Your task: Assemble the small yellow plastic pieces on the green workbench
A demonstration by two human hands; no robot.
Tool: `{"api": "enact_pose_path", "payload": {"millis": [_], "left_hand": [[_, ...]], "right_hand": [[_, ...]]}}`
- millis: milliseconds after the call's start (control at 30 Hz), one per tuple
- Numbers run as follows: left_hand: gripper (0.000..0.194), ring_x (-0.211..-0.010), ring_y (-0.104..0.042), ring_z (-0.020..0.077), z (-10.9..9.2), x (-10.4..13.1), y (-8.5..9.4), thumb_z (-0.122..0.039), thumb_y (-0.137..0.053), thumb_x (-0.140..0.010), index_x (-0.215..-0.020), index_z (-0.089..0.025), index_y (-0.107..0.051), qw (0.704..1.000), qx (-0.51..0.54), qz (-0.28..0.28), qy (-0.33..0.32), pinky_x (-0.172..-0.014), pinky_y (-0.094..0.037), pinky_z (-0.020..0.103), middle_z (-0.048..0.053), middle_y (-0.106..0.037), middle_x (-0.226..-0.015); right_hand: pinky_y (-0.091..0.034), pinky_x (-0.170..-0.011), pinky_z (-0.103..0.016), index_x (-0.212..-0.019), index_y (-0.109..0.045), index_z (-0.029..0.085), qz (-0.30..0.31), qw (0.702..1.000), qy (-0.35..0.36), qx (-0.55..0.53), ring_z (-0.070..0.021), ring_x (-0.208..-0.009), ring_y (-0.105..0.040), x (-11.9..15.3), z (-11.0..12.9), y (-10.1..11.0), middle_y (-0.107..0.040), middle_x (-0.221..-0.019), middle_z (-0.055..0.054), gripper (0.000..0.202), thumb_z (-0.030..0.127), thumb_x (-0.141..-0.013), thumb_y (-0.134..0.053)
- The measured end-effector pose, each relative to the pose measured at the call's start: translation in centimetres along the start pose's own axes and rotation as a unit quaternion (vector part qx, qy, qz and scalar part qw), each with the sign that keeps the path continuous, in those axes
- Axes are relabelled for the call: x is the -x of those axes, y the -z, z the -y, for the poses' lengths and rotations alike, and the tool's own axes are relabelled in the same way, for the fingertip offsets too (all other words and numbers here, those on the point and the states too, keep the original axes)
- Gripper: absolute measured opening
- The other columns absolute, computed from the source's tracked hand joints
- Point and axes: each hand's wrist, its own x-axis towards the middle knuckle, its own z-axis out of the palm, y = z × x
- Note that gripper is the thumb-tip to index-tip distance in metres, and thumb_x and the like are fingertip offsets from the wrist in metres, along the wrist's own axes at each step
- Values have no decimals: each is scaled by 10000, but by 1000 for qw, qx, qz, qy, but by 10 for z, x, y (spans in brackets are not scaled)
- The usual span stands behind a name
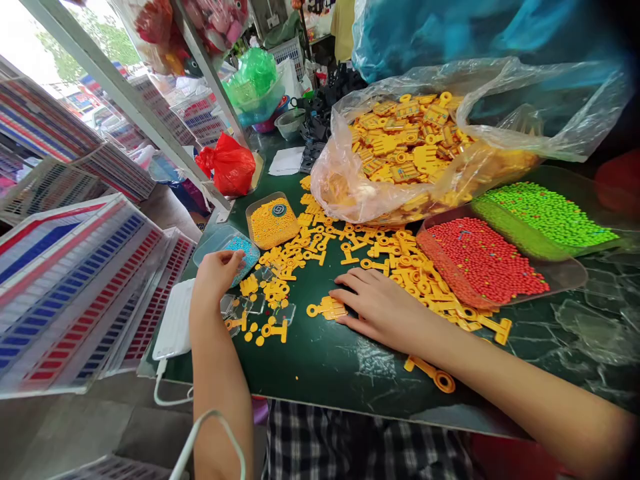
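My left hand (219, 272) is at the edge of a clear tray of blue beads (244, 257), its fingers pinched together; whatever is between them is too small to make out. My right hand (373, 308) lies palm down on the green table (320, 367), fingers spread, their tips touching a flat yellow plastic piece (326, 308) with a ring at its left end. Between the hands lie yellow parts (275, 292), small yellow discs (254, 327) and clear square pieces (256, 304). A tray of yellow beads (270, 227) stands behind them.
Behind my right hand is a heap of yellow pieces (415, 267), with a large plastic bag (340, 193) of more behind it. Trays of red beads (485, 257) and green beads (550, 213) stand at right. A white power bank (175, 320) with a cable lies at the left edge.
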Motion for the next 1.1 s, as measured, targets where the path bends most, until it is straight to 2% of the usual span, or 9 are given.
{"api": "enact_pose_path", "payload": {"millis": [167,333,600,800,967,1100], "left_hand": [[225,-736,-706,248,6,-1,0,-340,-627,-734,-791,-161,-751,999,25,-36,9,-692,-528,301,46,-740,-702],[298,-870,-715,259,15,-3,0,-292,-680,-683,-938,-163,-765,994,54,-94,-2,-799,-551,317,71,-769,-852],[254,-875,-728,256,11,0,1,-265,-716,-672,-901,-161,-758,981,118,-157,-4,-830,-576,339,61,-773,-852],[351,-868,-727,257,14,-3,1,-245,-745,-648,-984,-142,-743,979,147,-142,16,-832,-574,355,78,-771,-852],[311,-767,-724,248,11,-4,-3,-240,-774,-619,-914,-144,-745,980,162,-112,39,-758,-580,345,41,-732,-687],[274,-695,-718,245,7,-5,-5,-239,-800,-596,-848,-149,-743,978,163,-116,60,-674,-577,319,10,-680,-580]], "right_hand": [[-455,-853,-412,-1086,-637,168,-10,1000,-2,-3,-274,-1042,-550,1,0,-2,-636,-1112,-122,247,338,-913,-593],[-454,-864,-416,-1106,-641,167,-8,1000,-7,-8,-278,-1057,-551,1,0,-2,-635,-1139,-120,267,349,-918,-586],[-460,-873,-421,-1150,-630,166,-6,999,-35,3,-279,-1074,-547,-2,-1,1,-642,-1143,-126,325,386,-916,-585],[-471,-884,-437,-1085,-670,156,-21,998,-55,13,-296,-1095,-531,-2,-3,6,-626,-1185,-143,350,433,-873,-637],[-481,-890,-439,-1014,-702,189,-35,998,-49,-1,-293,-1105,-524,-2,-6,4,-632,-1175,-125,273,405,-849,-674],[-481,-895,-441,-986,-714,212,-43,997,-60,-17,-289,-1104,-521,-2,-6,0,-636,-1150,-111,257,426,-849,-674]]}}
